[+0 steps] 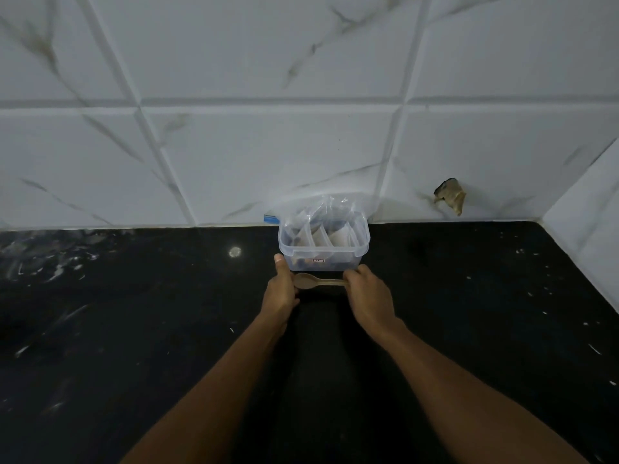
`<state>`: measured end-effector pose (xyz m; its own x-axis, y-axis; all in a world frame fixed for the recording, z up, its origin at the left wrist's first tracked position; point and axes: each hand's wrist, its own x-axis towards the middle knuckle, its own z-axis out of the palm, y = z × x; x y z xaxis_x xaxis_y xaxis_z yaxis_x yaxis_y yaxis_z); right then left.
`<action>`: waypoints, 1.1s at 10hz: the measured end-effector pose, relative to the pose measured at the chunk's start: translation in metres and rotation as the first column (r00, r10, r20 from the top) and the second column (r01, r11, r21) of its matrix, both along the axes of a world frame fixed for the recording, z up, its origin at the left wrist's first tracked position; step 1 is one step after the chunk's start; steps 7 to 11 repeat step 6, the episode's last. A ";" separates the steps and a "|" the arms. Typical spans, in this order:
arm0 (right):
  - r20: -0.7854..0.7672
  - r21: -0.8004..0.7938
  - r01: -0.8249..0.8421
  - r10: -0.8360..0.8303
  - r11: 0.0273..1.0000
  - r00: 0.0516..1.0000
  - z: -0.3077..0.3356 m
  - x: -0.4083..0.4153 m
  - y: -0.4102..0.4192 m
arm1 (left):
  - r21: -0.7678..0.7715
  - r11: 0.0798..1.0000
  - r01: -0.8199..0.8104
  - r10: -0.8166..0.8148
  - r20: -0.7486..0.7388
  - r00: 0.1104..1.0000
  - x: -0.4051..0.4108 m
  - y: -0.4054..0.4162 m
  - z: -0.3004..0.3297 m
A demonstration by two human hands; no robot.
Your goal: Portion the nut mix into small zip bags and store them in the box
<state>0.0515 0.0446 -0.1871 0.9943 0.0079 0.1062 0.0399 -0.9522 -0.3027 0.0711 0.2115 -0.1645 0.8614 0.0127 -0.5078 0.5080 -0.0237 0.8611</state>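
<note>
A clear plastic box point(323, 252) stands on the black counter near the wall, without a lid. Several small zip bags point(321, 226) stand upright in it, and dark nuts show through its base. A wooden spoon point(318, 282) lies across just in front of the box, bowl to the left. My right hand point(366, 293) grips the spoon's handle end. My left hand point(281, 289) is at the box's front left corner, thumb up against its wall, fingers by the spoon's bowl.
The black counter point(134, 329) runs left and right and meets a white marble-tiled wall point(268, 145) just behind the box. A side wall closes in at the far right. A blue strip point(270, 218) shows behind the box's left. A chipped hole point(450, 195) marks the wall.
</note>
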 end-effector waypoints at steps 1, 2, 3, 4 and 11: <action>-0.001 0.006 0.010 -0.010 1.000 1.000 -0.011 0.007 -0.001 | -0.010 1.000 -0.018 0.018 -0.011 1.000 0.007 -0.002 -0.008; -0.002 0.010 0.019 -0.019 1.000 1.000 -0.019 0.011 -0.001 | -0.033 0.999 -0.022 0.021 -0.031 0.999 0.010 -0.002 -0.012; 0.008 0.016 0.025 -0.025 1.000 1.000 -0.027 0.013 0.000 | -0.022 1.000 -0.019 0.018 -0.021 1.000 0.013 -0.002 -0.017; -0.005 0.012 0.037 -0.037 0.999 0.999 -0.028 0.013 0.001 | 0.008 1.000 -0.025 0.025 -0.019 1.000 0.013 -0.002 -0.019; -0.030 0.056 0.042 -0.040 0.998 0.999 -0.020 0.002 -0.001 | 0.008 0.999 -0.040 0.040 -0.037 0.999 0.002 0.004 -0.015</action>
